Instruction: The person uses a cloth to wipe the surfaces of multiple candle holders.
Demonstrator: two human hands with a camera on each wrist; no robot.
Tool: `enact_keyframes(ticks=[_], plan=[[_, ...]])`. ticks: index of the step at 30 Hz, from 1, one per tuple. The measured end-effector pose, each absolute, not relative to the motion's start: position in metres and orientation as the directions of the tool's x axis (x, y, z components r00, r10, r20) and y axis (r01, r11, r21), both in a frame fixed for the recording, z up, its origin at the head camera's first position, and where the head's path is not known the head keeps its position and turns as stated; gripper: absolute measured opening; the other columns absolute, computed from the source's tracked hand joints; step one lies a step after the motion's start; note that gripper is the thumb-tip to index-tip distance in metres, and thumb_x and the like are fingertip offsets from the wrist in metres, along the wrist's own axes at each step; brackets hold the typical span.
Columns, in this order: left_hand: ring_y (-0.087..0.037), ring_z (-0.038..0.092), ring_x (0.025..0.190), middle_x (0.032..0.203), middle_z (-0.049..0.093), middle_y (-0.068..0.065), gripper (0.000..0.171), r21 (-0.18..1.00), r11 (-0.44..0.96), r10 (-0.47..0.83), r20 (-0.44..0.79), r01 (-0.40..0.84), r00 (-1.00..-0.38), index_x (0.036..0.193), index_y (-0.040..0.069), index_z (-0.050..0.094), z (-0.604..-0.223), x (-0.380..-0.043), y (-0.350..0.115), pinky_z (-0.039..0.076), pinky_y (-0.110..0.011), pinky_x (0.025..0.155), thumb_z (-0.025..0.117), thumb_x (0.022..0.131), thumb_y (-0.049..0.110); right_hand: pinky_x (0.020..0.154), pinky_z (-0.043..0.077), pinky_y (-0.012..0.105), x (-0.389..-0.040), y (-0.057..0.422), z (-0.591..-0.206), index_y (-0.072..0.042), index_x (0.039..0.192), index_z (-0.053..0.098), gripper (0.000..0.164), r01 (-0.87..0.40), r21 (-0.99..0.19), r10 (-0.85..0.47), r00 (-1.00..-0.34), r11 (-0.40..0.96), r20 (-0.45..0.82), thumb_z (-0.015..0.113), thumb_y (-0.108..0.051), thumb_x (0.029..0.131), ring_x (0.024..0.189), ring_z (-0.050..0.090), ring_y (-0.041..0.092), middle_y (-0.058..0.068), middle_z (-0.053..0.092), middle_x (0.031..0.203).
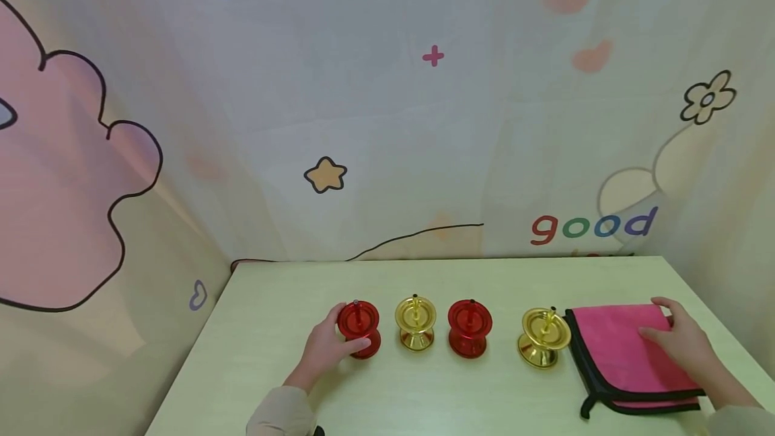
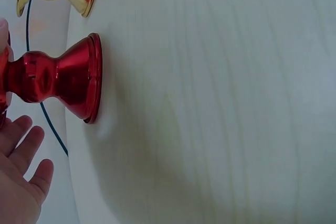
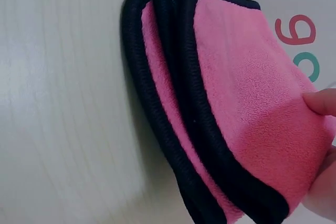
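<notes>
My left hand [image 1: 325, 350] holds the leftmost red candle holder [image 1: 358, 325] at its upper dish, thumb in front and fingers around the far left side. In the left wrist view, the flared foot of this red candle holder [image 2: 79, 77] is close to the tabletop, and the dish is mostly cut off. At the right, my right hand [image 1: 684, 338] pinches the folded pink cloth [image 1: 623, 348] by its right side. In the right wrist view the thumb lies on top of the pink cloth [image 3: 252, 77], with fingers underneath. Black edging and a small loop trim it.
To the right of the held one stand a gold candle holder [image 1: 416, 321], a second red candle holder [image 1: 469, 328] and another gold candle holder [image 1: 543, 336], this last close beside the cloth. All are on the pale table [image 1: 424, 395]. A printed curtain [image 1: 387, 120] hangs behind.
</notes>
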State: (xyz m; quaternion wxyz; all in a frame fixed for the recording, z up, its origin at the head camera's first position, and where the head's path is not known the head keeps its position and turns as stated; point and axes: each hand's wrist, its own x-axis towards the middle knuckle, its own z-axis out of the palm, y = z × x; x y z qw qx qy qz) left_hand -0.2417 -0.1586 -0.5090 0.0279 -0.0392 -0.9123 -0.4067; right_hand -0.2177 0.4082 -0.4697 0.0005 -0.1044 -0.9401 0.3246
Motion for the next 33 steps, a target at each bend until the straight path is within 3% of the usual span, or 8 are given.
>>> enact_keyframes(ticks=[5,11,20,26,33], plan=[[-0.022,0.055,0.099,0.108,0.061,-0.004,0.078,0.716,0.693,0.021,0.101,0.088,-0.995,0.123,0.014,0.044,-0.506,-0.241,-0.157,0.047,-0.04,0.078,0.075,0.06,0.047,0.063,0.046,0.036,-0.214,0.405,-0.456,0.01,0.132,0.016,0.079,0.145,-0.63,0.161,-0.986,0.763,-0.031,0.058,-0.035,0.083,0.087,0.046,0.04,0.035,0.04,0.106],[-0.022,0.054,0.1,0.109,0.06,-0.004,0.079,0.713,0.698,-0.002,0.087,0.06,-0.996,0.124,0.013,0.045,-0.501,-0.236,-0.159,0.049,-0.039,0.076,0.074,0.06,0.05,0.059,0.046,0.029,-0.207,0.401,-0.435,0.01,0.134,0.016,0.081,0.106,-0.652,0.139,-0.99,0.751,-0.001,0.056,-0.039,0.083,0.084,0.051,0.034,0.035,0.043,0.105],[-0.02,0.053,0.1,0.11,0.06,-0.003,0.078,0.715,0.695,0.012,0.091,0.074,-0.996,0.123,0.014,0.045,-0.487,-0.23,-0.156,0.049,-0.036,0.074,0.075,0.06,0.05,0.054,0.046,0.02,-0.2,0.396,-0.41,0.012,0.135,0.011,0.077,0.07,-0.665,0.123,-0.992,0.744,0.033,0.052,-0.034,0.088,0.067,0.046,0.0,0.031,0.044,0.104],[-0.021,0.054,0.1,0.108,0.06,-0.003,0.078,0.713,0.694,0.048,0.097,0.103,-0.994,0.122,0.013,0.045,-0.478,-0.226,-0.155,0.049,-0.036,0.074,0.075,0.06,0.049,0.053,0.047,0.02,-0.196,0.392,-0.395,0.011,0.134,0.019,0.073,0.074,-0.661,0.153,-0.986,0.747,0.062,0.053,-0.034,0.087,0.071,0.049,0.008,0.034,0.04,0.112],[-0.019,0.055,0.098,0.105,0.062,-0.002,0.076,0.715,0.68,0.089,0.142,0.164,-0.986,0.121,0.011,0.046,-0.464,-0.218,-0.153,0.047,-0.036,0.076,0.076,0.061,0.045,0.051,0.048,0.025,-0.189,0.381,-0.362,0.011,0.131,0.026,0.067,0.03,-0.613,0.126,-0.985,0.79,0.114,0.054,-0.031,0.087,0.073,0.054,0.021,0.036,0.043,0.11]])
